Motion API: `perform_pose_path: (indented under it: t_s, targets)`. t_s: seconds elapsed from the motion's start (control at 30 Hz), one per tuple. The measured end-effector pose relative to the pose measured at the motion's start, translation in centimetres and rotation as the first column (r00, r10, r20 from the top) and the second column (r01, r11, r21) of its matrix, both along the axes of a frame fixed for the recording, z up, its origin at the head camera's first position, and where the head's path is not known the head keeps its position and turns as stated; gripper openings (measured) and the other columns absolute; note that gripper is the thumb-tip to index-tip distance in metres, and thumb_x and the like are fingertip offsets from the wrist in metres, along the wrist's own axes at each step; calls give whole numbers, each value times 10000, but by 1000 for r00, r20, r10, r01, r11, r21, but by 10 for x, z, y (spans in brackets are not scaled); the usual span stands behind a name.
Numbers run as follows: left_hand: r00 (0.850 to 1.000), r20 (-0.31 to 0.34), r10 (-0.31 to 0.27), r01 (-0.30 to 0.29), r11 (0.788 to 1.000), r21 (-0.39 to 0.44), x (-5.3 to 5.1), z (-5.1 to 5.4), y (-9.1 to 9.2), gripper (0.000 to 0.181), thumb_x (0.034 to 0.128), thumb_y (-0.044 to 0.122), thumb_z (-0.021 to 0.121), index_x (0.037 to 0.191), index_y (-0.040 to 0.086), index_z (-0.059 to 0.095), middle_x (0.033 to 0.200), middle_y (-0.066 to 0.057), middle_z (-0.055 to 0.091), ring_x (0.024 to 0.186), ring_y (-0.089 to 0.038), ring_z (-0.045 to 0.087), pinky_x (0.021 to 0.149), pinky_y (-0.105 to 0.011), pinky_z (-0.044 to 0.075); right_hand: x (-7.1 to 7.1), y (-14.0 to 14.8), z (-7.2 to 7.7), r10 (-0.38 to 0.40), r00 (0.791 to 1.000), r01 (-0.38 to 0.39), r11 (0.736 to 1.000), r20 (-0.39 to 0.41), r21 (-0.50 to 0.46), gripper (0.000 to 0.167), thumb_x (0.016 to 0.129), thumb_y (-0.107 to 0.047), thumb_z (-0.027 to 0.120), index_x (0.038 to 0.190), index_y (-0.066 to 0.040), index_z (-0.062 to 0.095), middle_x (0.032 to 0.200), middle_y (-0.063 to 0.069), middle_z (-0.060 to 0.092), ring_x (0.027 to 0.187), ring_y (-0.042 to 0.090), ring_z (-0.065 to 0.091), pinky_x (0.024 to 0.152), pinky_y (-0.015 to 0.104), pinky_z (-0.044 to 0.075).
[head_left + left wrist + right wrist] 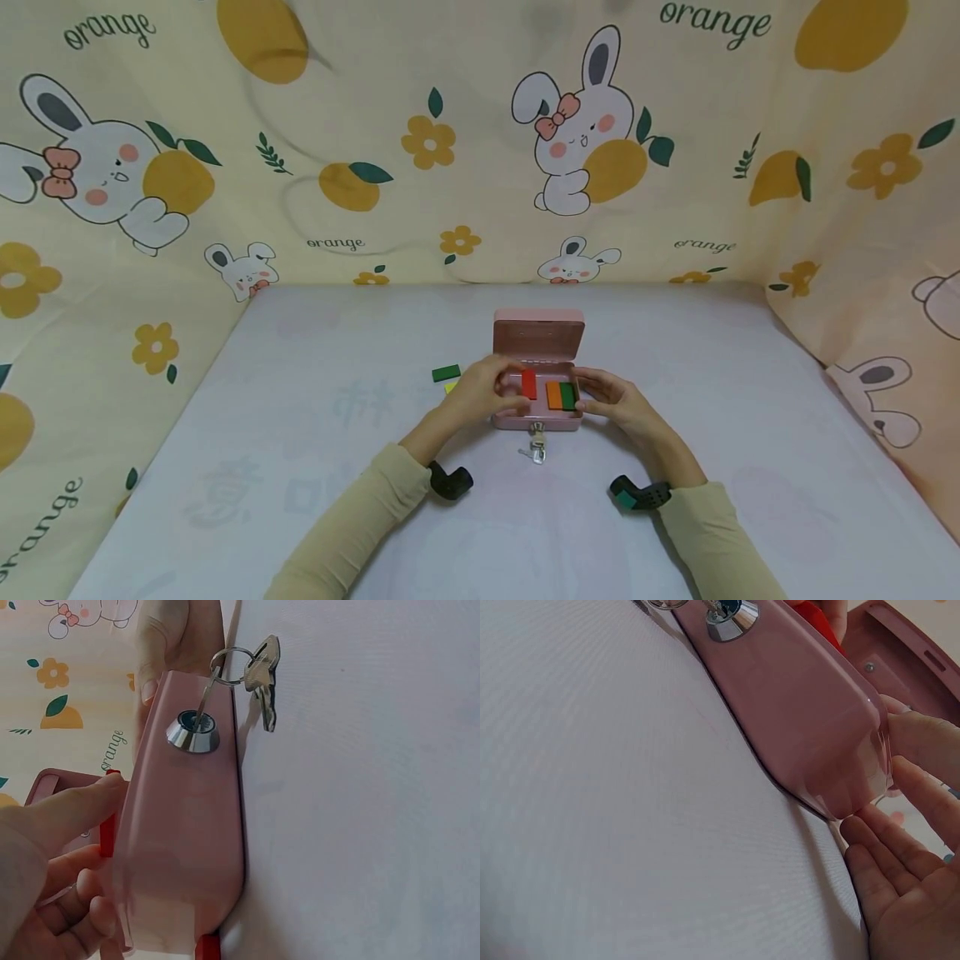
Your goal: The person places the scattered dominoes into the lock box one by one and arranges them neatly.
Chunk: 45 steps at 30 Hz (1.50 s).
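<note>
A pink metal box (pixel 517 423) stands with its lid (pixel 537 337) tilted up at the back. My left hand (pixel 480 390) pinches a red block (pixel 529 384) between thumb and fingers, over the box's left part; the left wrist view shows that block (pixel 109 829) upright by the rim. Inside the box, an orange block (pixel 553 395) and a green block (pixel 568 396) lie side by side at the right. My right hand (pixel 621 402) touches the box's right side with fairly straight fingers. Keys (pixel 264 675) hang on a ring from the front lock (pixel 193 732).
Left of the box lie a green block (pixel 446 373) and a yellow block (pixel 450 387), partly behind my left hand. A red piece (pixel 208 947) shows by the box's bottom corner in the left wrist view. Printed cloth (pixel 480 192) walls in the white table (pixel 300 375).
</note>
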State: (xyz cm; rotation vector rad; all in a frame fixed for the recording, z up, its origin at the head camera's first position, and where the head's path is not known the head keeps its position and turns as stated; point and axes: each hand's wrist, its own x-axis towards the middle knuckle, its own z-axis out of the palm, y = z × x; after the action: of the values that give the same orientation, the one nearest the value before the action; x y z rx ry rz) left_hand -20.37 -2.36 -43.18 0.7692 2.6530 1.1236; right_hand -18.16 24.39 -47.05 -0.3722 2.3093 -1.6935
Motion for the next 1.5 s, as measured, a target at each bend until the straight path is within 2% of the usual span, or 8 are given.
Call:
perform_pose_path:
  t_s: [0.13,0.33,0.53,0.63,0.83,1.0,1.33,1.5]
  targets:
    - [1000,1,0,0,1000,-16,0,-1,2,518,792,295,788,1246,122,606,876,-36,490,812,-131,464,642,-169,380,0,0,0,-1,1000,1,1000,2,-4,621,902,-152,660,1440,-2,389,1510,249,373,1427,422,317,1104,412,294]
    - [1000,-3,12,-12,999,-40,0,0,4,531,791,318,787,1255,140,601,905,-39,510,845,-132,477,671,-178,404,0,0,0,2,1000,-2,1000,1,-13,620,903,-151,657,1441,-3,387,1511,249,371,1427,422,315,1094,263,353]
    - [1000,-15,-4,3,999,-46,0,1,7,518,798,303,783,1252,132,602,903,-70,533,822,-128,469,663,-173,394,0,0,1,6,1000,-6,1000,2,-2,616,909,-151,651,1444,-4,382,1509,251,373,1429,428,313,1114,450,287]
    - [1000,-21,-12,11,999,-42,0,1,8,506,800,300,781,1243,129,606,882,-61,526,813,-122,464,654,-166,392,0,0,1,8,1000,-8,1000,6,0,616,911,-146,647,1446,-3,377,1510,254,369,1430,431,309,1116,492,262]
    - [998,-54,-33,29,997,-73,0,-1,11,501,803,319,777,1233,124,610,838,-26,504,801,-120,457,646,-173,372,0,0,1,12,1000,-12,1000,-2,9,614,912,-146,644,1444,3,377,1509,255,371,1427,428,313,1111,465,271]
    - [997,-60,-47,40,993,-112,0,-1,14,514,810,337,768,1247,127,599,872,-56,569,811,-130,470,656,-179,373,0,0,1,8,1000,-8,1000,2,6,616,911,-154,647,1443,3,380,1507,255,373,1427,430,313,1114,478,268]
    - [993,-107,-44,22,981,-195,-1,-3,18,515,811,382,758,1245,153,602,995,-39,652,871,-133,512,755,-207,456,1,-1,1,7,1000,-7,1000,-3,5,611,914,-146,641,1441,13,376,1505,265,370,1425,439,313,1107,484,271]
    - [991,-129,-32,-2,968,-249,0,-3,22,518,807,422,751,1239,174,611,908,-7,614,836,-121,493,717,-198,408,1,-1,2,13,1000,-13,1000,-1,0,613,915,-147,639,1444,12,372,1507,265,367,1424,437,312,1115,424,303]
